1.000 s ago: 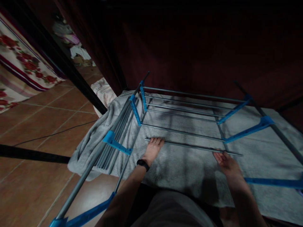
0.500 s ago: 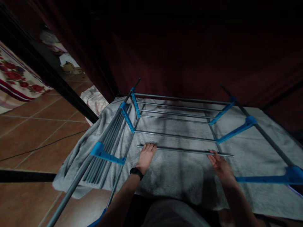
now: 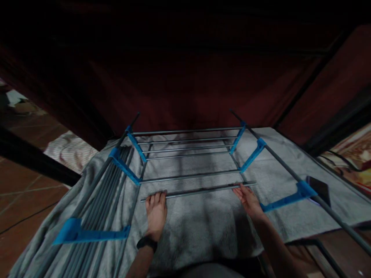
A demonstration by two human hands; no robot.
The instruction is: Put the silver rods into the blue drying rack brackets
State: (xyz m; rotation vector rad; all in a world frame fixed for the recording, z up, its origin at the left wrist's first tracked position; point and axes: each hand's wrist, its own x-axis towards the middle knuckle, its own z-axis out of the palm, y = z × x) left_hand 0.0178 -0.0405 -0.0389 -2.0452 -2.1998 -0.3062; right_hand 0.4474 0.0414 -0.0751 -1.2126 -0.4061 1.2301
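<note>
A loose grey metal tube (image 3: 199, 191) lies crosswise in front of me, held near both ends. My left hand (image 3: 156, 210), with a black band on its wrist, has its fingers curled over the left end. Near the right end, my right hand (image 3: 247, 199) grips the tube between thumb and fingers. Beyond it stands a part-built rack of grey poles (image 3: 284, 166) and crossbars (image 3: 188, 176), joined by blue plastic brackets. A blue bracket (image 3: 92, 234) is on the left pole, and another blue bracket (image 3: 290, 197) is beside my right hand.
Several loose grey tubes (image 3: 100, 204) lie bundled under the left pole. A grey blanket (image 3: 203, 239) covers the surface below. At right, a dark phone (image 3: 320, 189) rests on the blanket. Dark red curtain (image 3: 185, 85) hangs behind; tiled floor (image 3: 29, 197) shows at left.
My view has swung to the right, bringing the phone fully into sight. Both hands still hold the same tube, which now slopes up toward its right end.
</note>
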